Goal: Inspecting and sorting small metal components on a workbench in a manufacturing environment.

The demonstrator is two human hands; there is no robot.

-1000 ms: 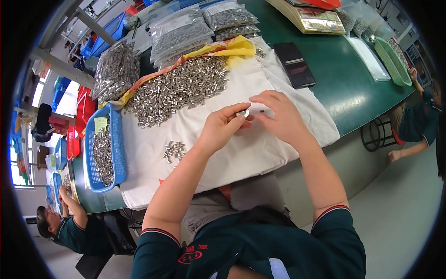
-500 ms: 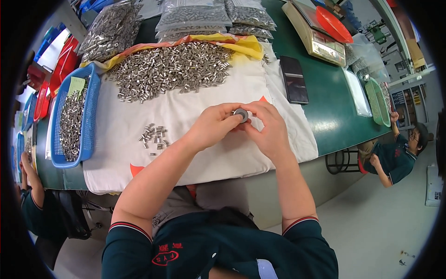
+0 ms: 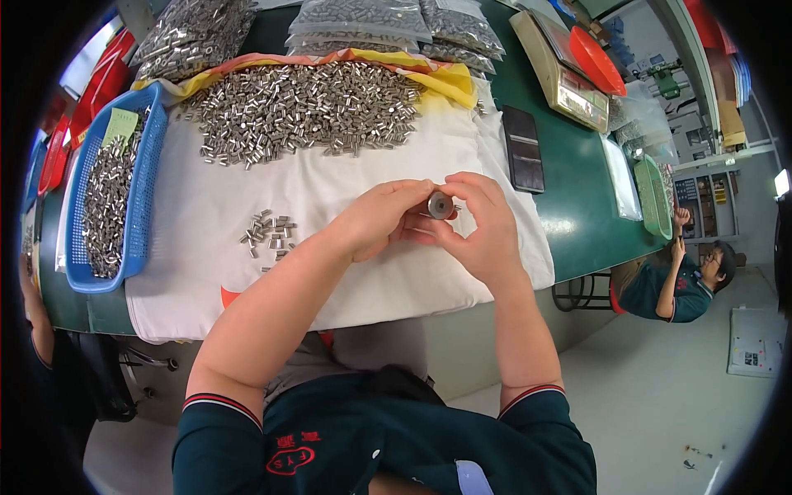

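Over the white cloth [image 3: 330, 186], a round grey metal piece [image 3: 440, 205] with a small hole in its end face is held between my two hands. My left hand [image 3: 384, 216] is closed around its left side, fingers curled underneath. My right hand [image 3: 487, 227] closes on it from the right, thumb below and fingertips above. Something small and shiny shows by the right fingers, too small to make out. Left of my hands lies a loose group of small metal sleeves [image 3: 268, 235]. Farther back, a large heap of the same sleeves [image 3: 305, 111] covers the cloth.
A blue basket [image 3: 140, 194] of sleeves stands at left. Filled plastic bags [image 3: 355, 21] line the back. To the right are a dark phone [image 3: 524, 148], a scale [image 3: 569, 91] with a red tray [image 3: 596, 62], and a green basket [image 3: 652, 198]. A person [image 3: 681, 285] sits at far right.
The round metal piece has turned, so its end face now shows a smaller hole. My left hand has shifted its grip around it, and the right fingers have spread wider. The view has moved slightly.
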